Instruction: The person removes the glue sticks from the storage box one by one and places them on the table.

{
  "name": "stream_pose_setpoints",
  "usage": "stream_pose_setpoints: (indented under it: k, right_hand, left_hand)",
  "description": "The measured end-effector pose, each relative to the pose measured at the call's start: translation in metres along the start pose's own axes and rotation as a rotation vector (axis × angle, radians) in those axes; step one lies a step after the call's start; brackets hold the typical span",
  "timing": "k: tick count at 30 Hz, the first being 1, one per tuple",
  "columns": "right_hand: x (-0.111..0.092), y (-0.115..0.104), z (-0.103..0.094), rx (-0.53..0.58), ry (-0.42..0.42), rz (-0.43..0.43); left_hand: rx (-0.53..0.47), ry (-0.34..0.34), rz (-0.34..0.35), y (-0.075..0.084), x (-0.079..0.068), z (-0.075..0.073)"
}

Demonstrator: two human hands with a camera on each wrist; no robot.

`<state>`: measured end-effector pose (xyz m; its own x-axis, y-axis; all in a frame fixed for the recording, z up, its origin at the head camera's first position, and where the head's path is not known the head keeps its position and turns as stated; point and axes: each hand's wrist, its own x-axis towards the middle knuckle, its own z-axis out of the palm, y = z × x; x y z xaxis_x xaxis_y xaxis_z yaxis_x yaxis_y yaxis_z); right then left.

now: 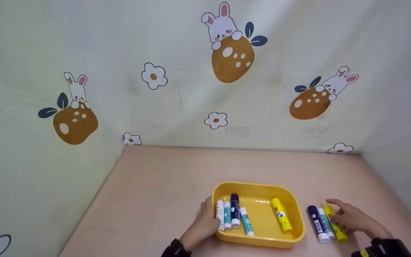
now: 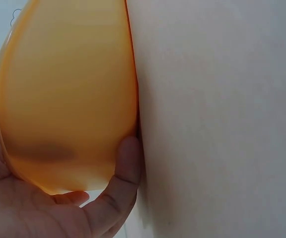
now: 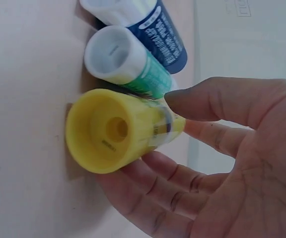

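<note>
Pale, creamy sheeting (image 1: pixel 177 39) takes up most of the view here, printed with white bunnies (image 1: pixel 223 30) hugging brown fruit (image 1: pixel 232 66), plus some outlined flowers (image 1: pixel 154 76). Next biggest is the pinkish-beige table (image 1: pixel 148 192), running right up to the back wall.

On it, right of centre and close to the person, sits a yellow tray (image 1: pixel 260 214) with rounded corners. Left hand (image 1: pixel 204 223) has it by the left end: thumb at the rim side, fingers bent around the outside wall, one fingertip down near the bottom edge in the left wrist view. Right hand (image 1: pixel 355 217) is over on the table just past the tray's right end, index finger stretched out and the others curled in. Both wrists have chunky black gear (image 1: pixel 384 248) strapped on.

Now the tubes, which look like glue sticks to me. Fattest is the yellow tube (image 1: pixel 340 233) lying on the table, with the right thumb on one side and curled fingers along the other, so a fairly narrow hold. Can't tell how firm it is, tbh. Snug beside it is a teal-and-white tube (image 1: pixel 326 223), then a navy tube (image 1: pixel 316 219).

Inside the tray, a second yellow stick (image 1: pixel 281 216) leans over on the right. Bunched on the left: a navy stick (image 1: pixel 235 208), a white stick (image 1: pixel 220 212) and two slim teal sticks (image 1: pixel 247 221).
</note>
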<state>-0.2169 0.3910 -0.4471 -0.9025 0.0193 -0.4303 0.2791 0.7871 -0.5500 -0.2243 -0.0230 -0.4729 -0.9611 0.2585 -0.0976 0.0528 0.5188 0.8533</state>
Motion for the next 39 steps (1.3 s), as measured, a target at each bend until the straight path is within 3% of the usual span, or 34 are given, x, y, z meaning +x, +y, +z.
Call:
stream_pose_setpoints:
  k: [8, 21, 29, 39]
  right_hand:
    - [-0.010, -0.029, -0.007, -0.092, 0.074, -0.097]
    - [-0.035, -0.101, 0.009, -0.162, 0.117, -0.281]
    - [-0.030, -0.137, 0.027, -0.197, 0.051, -0.290]
    - [-0.011, -0.160, 0.049, -0.293, -0.052, -0.193]
  left_hand:
    - [0.009, 0.005, 0.006, -0.002, 0.001, 0.000]
    - [-0.023, -0.013, -0.033, 0.001, 0.002, 0.001]
    - [-0.001, -0.008, -0.021, -0.001, 0.002, 0.001]
    - [-0.007, -0.013, -0.059, 0.001, 0.003, 0.002]
